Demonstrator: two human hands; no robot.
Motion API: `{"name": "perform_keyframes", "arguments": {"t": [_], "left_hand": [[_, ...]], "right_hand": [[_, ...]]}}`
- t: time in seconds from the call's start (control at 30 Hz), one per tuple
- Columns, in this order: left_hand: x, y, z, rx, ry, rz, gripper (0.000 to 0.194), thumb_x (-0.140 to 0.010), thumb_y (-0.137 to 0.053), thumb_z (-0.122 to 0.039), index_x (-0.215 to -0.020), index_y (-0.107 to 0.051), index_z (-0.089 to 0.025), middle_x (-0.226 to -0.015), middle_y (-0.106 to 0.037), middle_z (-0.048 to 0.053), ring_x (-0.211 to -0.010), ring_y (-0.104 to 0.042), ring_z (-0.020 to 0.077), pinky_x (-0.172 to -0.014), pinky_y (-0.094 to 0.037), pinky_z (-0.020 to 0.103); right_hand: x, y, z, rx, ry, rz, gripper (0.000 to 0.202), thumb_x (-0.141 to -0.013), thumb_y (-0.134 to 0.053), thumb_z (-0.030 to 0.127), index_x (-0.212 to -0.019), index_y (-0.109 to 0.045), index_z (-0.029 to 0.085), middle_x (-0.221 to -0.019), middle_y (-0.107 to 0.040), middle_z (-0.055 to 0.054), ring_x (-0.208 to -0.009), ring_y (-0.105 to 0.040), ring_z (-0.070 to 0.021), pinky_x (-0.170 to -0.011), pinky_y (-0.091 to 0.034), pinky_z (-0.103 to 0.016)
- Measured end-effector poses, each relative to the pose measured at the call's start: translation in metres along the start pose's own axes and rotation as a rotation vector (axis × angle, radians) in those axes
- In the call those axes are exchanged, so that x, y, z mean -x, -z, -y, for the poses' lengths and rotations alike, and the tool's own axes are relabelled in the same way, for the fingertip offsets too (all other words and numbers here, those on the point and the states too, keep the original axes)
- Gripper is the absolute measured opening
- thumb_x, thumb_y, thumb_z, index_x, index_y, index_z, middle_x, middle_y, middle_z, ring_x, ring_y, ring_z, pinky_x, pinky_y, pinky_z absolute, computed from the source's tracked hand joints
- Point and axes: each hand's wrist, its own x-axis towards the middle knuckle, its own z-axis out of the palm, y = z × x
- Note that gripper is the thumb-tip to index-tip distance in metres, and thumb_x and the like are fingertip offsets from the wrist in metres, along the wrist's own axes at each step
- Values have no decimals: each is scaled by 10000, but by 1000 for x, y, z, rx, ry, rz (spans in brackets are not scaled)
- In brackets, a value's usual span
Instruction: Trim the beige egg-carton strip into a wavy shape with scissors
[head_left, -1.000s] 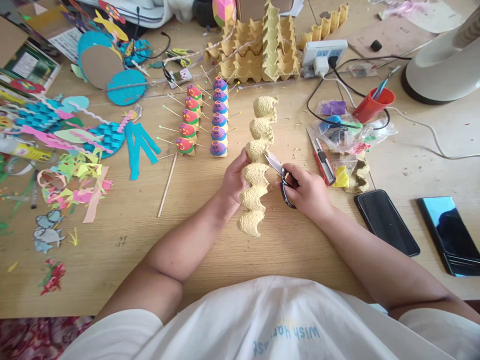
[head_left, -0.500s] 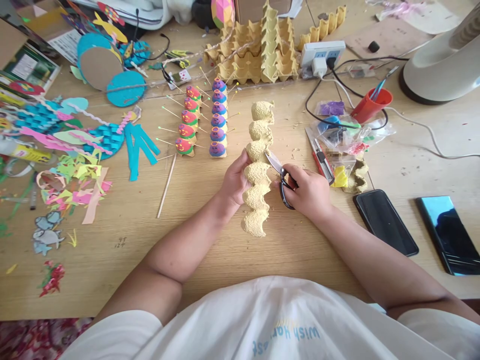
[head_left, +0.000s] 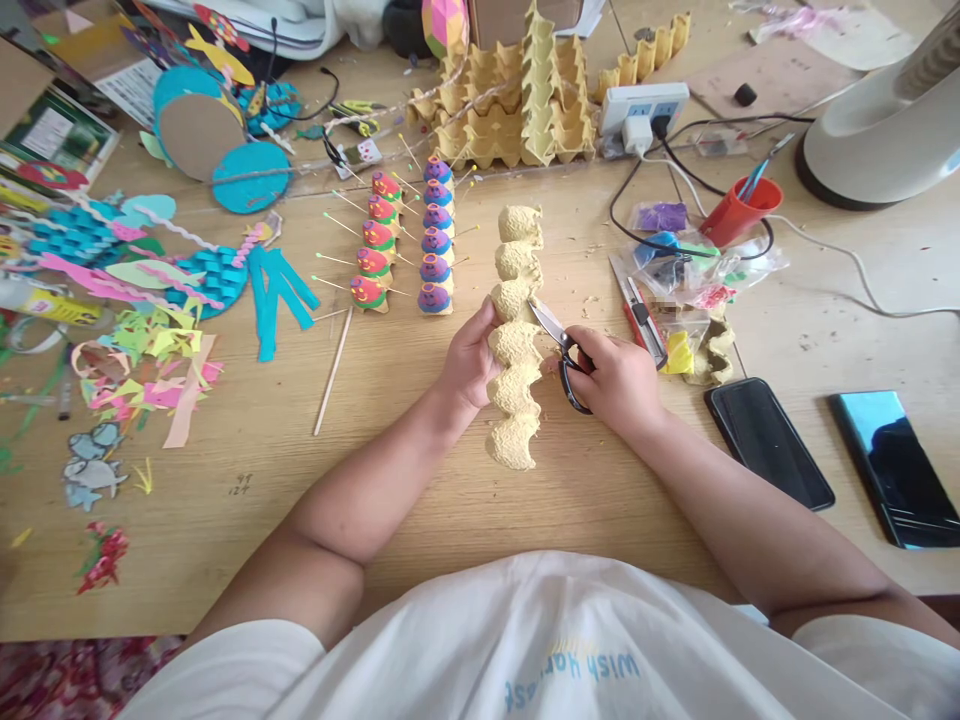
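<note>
A strip of egg carton cups (head_left: 515, 343), pale yellow and bumpy, runs lengthwise away from me above the table. My left hand (head_left: 472, 355) grips its left side near the middle, the thumb on the edge and the other fingers partly hidden behind it. In my right hand (head_left: 619, 380) are black-handled scissors (head_left: 551, 325), fingers through the loops. Their blade tips touch the strip's right edge near the third cup from the far end. Beyond my left hand stand two painted carton strips stuck with pins, one red and green (head_left: 376, 240), one purple (head_left: 436, 240).
Right of my right hand lie a red utility knife (head_left: 643, 318), plastic bags of clay (head_left: 697, 250) and two phones (head_left: 769, 442). An egg tray (head_left: 480, 140) and a power strip (head_left: 645, 103) stand at the back. Paper scraps (head_left: 142, 370) and a wooden stick (head_left: 333, 372) lie left.
The near end of the carton strip has shifted slightly right and up, while its far end has moved slightly left. Both hands keep their hold, and the scissors stay at the same cup.
</note>
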Motion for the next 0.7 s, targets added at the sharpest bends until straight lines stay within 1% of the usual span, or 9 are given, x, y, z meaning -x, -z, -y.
{"name": "perform_keyframes", "arguments": {"t": [0.07, 0.13, 0.2, 0.33, 0.53, 0.63, 0.7], "left_hand": [[1, -1, -1, 8, 9, 28, 443, -1163, -387, -413, -993, -753, -231, -761, -800, 9, -639, -753, 156, -568, -579, 233], [2, -3, -1, 11, 27, 48, 489, -1175, -349, -413, -958, -745, -226, -753, -796, 4, -616, -742, 139, -546, -558, 215], [3, -3, -2, 9, 36, 26, 468, -1174, -362, -417, -984, -747, -231, -728, -783, -5, -598, -735, 135, -530, -545, 208], [0, -1, -1, -7, 23, -48, 367, -1145, -462, -451, -1064, -749, -237, -712, -768, -7, -587, -737, 149, -512, -533, 215], [0, 0, 0, -10, 35, -5, 408, -1155, -416, -435, -1056, -754, -229, -749, -783, 2, -599, -729, 152, -553, -548, 236], [3, -2, -1, -5, 45, -15, 392, -1158, -426, -434, -1082, -756, -237, -744, -782, -5, -630, -727, 153, -591, -553, 243], [4, -3, -2, -14, 42, -33, 375, -1159, -445, -442, -1088, -755, -244, -718, -769, -10, -642, -725, 155, -589, -537, 240]], "right_hand": [[0, 0, 0, -1, 5, 5, 343, -1002, -660, 430, -1234, -786, 211, -761, -755, -48, -645, -608, -205, -629, -351, -307], [1, 0, -1, -4, 7, 6, 341, -1005, -666, 430, -1240, -784, 213, -761, -754, -49, -643, -609, -205, -628, -353, -306], [1, -1, -1, -7, 3, 5, 339, -1008, -670, 440, -1241, -781, 219, -754, -751, -46, -640, -610, -205, -627, -358, -305], [0, -3, -2, 1, -3, 2, 349, -1018, -661, 460, -1244, -779, 221, -749, -752, -48, -642, -618, -208, -627, -359, -306], [1, -2, -1, 24, -12, 10, 385, -1041, -636, 500, -1257, -785, 218, -771, -770, -60, -646, -634, -213, -627, -362, -308], [1, 0, -1, 21, -8, 19, 377, -1047, -625, 504, -1250, -783, 228, -784, -778, -60, -652, -644, -211, -631, -368, -304], [1, 0, 0, 24, -11, 26, 366, -1052, -613, 499, -1237, -783, 232, -787, -782, -59, -656, -650, -212, -631, -367, -303]]}}
